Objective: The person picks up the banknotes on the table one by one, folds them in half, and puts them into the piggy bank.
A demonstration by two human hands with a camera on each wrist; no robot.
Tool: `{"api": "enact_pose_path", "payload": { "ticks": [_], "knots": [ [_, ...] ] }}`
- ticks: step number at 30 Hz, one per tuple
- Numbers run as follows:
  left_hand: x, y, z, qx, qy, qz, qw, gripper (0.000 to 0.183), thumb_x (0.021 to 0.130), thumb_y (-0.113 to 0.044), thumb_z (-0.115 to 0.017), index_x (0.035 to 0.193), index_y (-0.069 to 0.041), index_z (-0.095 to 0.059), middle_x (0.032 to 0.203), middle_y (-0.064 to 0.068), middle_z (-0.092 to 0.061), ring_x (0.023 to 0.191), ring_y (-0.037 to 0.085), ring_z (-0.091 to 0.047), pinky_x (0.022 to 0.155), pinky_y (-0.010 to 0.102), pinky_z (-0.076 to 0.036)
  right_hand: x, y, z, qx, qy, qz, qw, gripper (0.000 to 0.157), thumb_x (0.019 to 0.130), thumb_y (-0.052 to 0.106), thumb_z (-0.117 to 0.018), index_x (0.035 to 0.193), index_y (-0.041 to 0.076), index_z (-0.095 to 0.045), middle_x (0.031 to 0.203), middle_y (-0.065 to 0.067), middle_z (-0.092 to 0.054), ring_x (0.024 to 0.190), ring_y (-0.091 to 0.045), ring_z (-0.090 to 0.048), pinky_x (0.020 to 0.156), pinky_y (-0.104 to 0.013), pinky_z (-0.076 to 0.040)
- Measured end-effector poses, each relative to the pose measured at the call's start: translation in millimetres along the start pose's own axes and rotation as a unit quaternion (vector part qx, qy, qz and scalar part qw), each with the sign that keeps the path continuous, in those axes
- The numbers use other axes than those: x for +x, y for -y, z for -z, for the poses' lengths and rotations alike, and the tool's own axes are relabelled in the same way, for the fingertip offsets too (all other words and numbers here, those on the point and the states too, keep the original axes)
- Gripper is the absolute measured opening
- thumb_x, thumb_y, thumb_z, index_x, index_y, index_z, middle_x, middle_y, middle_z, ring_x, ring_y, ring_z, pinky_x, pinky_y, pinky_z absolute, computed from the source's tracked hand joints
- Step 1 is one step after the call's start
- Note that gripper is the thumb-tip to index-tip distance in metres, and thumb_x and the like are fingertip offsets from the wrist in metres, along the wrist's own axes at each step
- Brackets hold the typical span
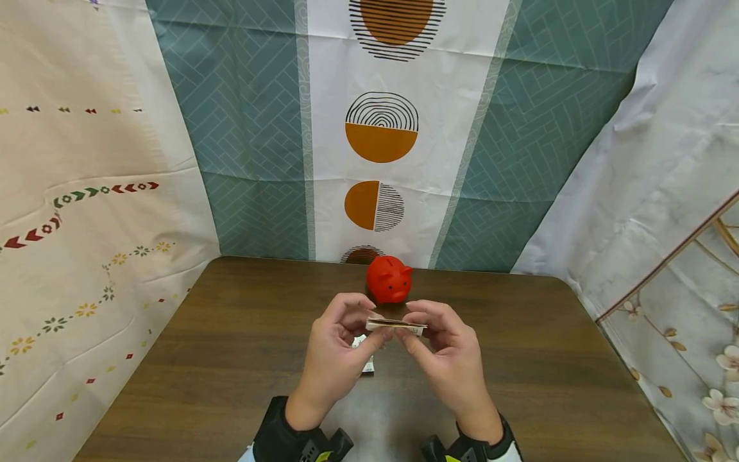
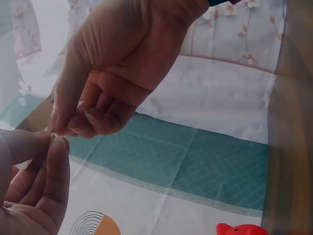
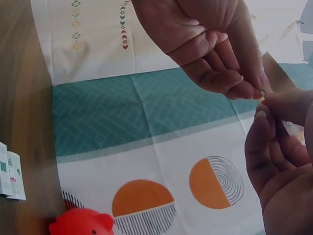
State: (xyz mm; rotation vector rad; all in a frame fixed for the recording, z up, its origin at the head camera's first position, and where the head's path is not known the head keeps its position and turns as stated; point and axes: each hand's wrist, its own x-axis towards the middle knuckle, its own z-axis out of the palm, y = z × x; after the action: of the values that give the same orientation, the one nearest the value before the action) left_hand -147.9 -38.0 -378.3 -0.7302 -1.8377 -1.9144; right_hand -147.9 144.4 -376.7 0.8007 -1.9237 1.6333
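Both hands meet over the middle of the table, pinching one thin folded piece of printed paper [image 1: 395, 325] between thumbs and fingers. My left hand [image 1: 335, 353] holds its left end, and my right hand [image 1: 449, 359] its right end. The thumb tips come together at the near edge. In the right wrist view the tan face of the paper [image 3: 279, 71] sticks out past the fingers. Just beyond the hands stands a red piggy bank [image 1: 389, 280], its snout facing me. White papers with green print [image 3: 13, 176] lie on the table, partly hidden behind the left hand in the head view.
The brown wooden table [image 1: 231, 359] reaches back to a green and white patterned cloth [image 1: 254, 128]. A cream curtain [image 1: 86, 269] hangs at the left, a flowered white one [image 1: 652, 231] at the right.
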Motion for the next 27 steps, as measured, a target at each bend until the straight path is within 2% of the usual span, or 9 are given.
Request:
{"api": "enact_pose_path", "payload": {
  "ticks": [2, 6, 11, 16, 22, 27],
  "knots": [
    [-0.2, -1.1, -0.2, 0.001, -0.002, 0.004, 1.0, 0.042, 0.083, 0.006, -0.08, 0.116, -0.001, -0.055, 0.09, 0.015, -0.076, 0.078, 0.009, -0.069, 0.07, 0.024, -0.059, 0.3, 0.8, -1.3, -0.003, -0.001, 0.0, 1.0, 0.041, 0.081, -0.015, -0.076, 0.118, -0.003, -0.063, 0.099, -0.013, -0.072, 0.089, -0.012, -0.072, 0.067, -0.022, -0.059],
    [0.5, -2.1, 0.4, 0.009, -0.005, -0.007, 0.9999, 0.046, 0.082, 0.007, -0.08, 0.12, -0.002, -0.055, 0.093, 0.016, -0.077, 0.084, 0.011, -0.072, 0.076, 0.027, -0.061, 0.4, 2.6, -2.9, -0.015, -0.014, -0.005, 1.0, 0.045, 0.079, -0.017, -0.076, 0.119, -0.002, -0.062, 0.095, -0.012, -0.073, 0.08, -0.009, -0.071, 0.058, -0.022, -0.055],
    [1.6, -0.3, 3.4, 0.022, -0.012, -0.011, 0.9996, 0.048, 0.082, 0.007, -0.08, 0.122, -0.002, -0.056, 0.093, 0.016, -0.077, 0.081, 0.012, -0.073, 0.075, 0.027, -0.062, 0.5, 3.8, -3.1, -0.006, -0.019, -0.019, 1.0, 0.05, 0.079, -0.016, -0.078, 0.123, 0.0, -0.061, 0.094, -0.006, -0.074, 0.076, -0.008, -0.07, 0.06, -0.021, -0.057],
    [2.6, 1.5, 7.4, 0.027, -0.015, -0.016, 0.9994, 0.048, 0.083, 0.007, -0.08, 0.123, -0.001, -0.055, 0.09, 0.017, -0.076, 0.077, 0.014, -0.072, 0.075, 0.027, -0.062, 0.4, 2.8, -2.2, 0.02, -0.019, 0.003, 1.0, 0.045, 0.079, -0.02, -0.075, 0.119, -0.006, -0.061, 0.096, -0.001, -0.074, 0.079, -0.009, -0.07, 0.067, -0.02, -0.057],
    [3.4, -0.6, 9.5, 0.018, -0.01, -0.013, 0.9997, 0.048, 0.083, 0.008, -0.079, 0.124, -0.003, -0.055, 0.086, 0.018, -0.074, 0.071, 0.014, -0.068, 0.073, 0.026, -0.061, 0.7, 1.4, -0.5, 0.036, -0.027, -0.001, 0.999, 0.041, 0.077, -0.021, -0.076, 0.113, -0.007, -0.062, 0.096, 0.008, -0.074, 0.074, -0.007, -0.067, 0.061, -0.019, -0.056],
    [3.4, -2.6, 10.2, 0.011, -0.014, -0.001, 0.9998, 0.049, 0.083, 0.008, -0.079, 0.124, -0.005, -0.055, 0.089, 0.015, -0.076, 0.075, 0.014, -0.068, 0.073, 0.026, -0.061, 0.9, 2.4, 1.0, 0.053, -0.04, -0.009, 0.998, 0.035, 0.077, -0.021, -0.075, 0.107, -0.007, -0.062, 0.093, 0.006, -0.073, 0.072, -0.009, -0.064, 0.059, -0.019, -0.054]
  ]
}}
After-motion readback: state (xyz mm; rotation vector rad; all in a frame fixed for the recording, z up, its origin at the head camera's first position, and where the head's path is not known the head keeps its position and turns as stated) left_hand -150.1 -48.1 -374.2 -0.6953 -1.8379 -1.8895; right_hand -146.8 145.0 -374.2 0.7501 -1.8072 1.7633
